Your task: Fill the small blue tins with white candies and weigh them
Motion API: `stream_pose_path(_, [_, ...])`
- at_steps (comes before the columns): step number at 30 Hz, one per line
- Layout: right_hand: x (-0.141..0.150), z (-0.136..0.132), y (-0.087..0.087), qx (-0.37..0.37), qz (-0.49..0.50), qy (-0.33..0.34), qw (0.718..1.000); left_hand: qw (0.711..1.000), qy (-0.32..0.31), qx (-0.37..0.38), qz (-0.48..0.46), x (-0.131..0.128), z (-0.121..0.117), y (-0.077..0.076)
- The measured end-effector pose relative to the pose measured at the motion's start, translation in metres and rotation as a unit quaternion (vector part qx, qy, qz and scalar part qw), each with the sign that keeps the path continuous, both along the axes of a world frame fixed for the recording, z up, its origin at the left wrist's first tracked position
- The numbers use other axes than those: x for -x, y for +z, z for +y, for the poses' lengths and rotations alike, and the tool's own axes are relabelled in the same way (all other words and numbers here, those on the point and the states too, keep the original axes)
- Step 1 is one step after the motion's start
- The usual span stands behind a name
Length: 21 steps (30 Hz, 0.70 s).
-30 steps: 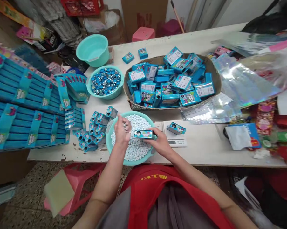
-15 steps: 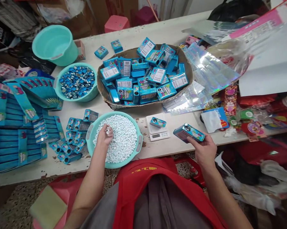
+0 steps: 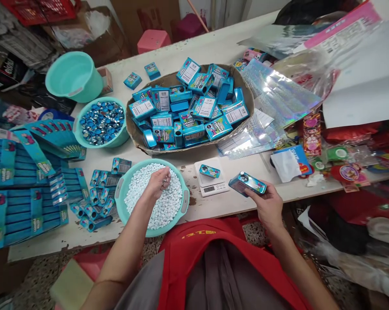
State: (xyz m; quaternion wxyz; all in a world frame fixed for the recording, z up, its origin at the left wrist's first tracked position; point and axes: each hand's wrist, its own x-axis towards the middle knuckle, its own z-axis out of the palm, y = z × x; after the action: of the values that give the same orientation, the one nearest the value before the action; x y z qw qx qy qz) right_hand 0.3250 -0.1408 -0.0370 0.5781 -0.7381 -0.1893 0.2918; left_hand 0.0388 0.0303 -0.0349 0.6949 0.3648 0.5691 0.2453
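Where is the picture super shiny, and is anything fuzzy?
Head view: bright white glare streaks the silvery plastic sheets; head view again: the yellowish pad at lower left looks soft and fuzzy; same head view: the right hand and its blue tin look fairly clear, but tiny print can't be read.

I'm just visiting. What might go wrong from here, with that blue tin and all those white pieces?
The blue tin in the right hand shows white at its opening; tipping it might spill the contents. It is also near the scale, so a careless swing could knock the other tin lying there. And if the left hand bumps the basin, white pieces might scatter.
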Motion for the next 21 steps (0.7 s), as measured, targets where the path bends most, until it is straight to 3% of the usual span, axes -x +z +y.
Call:
stream_pose_path(3, [0.001,-0.001,-0.003,-0.006,0.017,0.021,1.000,0.983,-0.118,-0.123,0.074,-0.033,-0.006,-0.007])
stream_pose_path(5, [0.003,0.000,-0.002,-0.015,0.012,0.037,0.999,0.928,-0.231,-0.244,0.164,-0.057,-0.011,-0.015])
stream_pose_path(7, [0.004,0.004,0.001,-0.023,-0.001,0.053,0.998,0.849,-0.328,-0.327,0.254,-0.076,-0.013,-0.023])
stream_pose_path(9, [0.004,0.010,0.003,-0.028,-0.011,0.074,0.997,0.791,-0.383,-0.365,0.309,-0.088,-0.013,-0.029])
stream_pose_path(10, [0.004,0.013,0.002,-0.029,-0.013,0.087,0.996,0.778,-0.391,-0.376,0.318,-0.091,-0.012,-0.031])
stream_pose_path(12, [0.005,0.022,-0.003,-0.033,-0.021,0.110,0.993,0.786,-0.366,-0.389,0.312,-0.088,-0.009,-0.029])
stream_pose_path(15, [0.010,0.037,-0.017,-0.047,-0.045,0.116,0.991,0.846,-0.248,-0.393,0.260,-0.066,-0.008,-0.015])
stream_pose_path(18, [0.021,0.058,-0.032,-0.047,-0.057,0.113,0.991,0.899,-0.076,-0.377,0.207,-0.023,-0.012,0.009])
stream_pose_path(21, [0.032,0.080,-0.041,-0.035,-0.049,0.136,0.989,0.904,0.077,-0.344,0.244,0.038,-0.022,0.035])
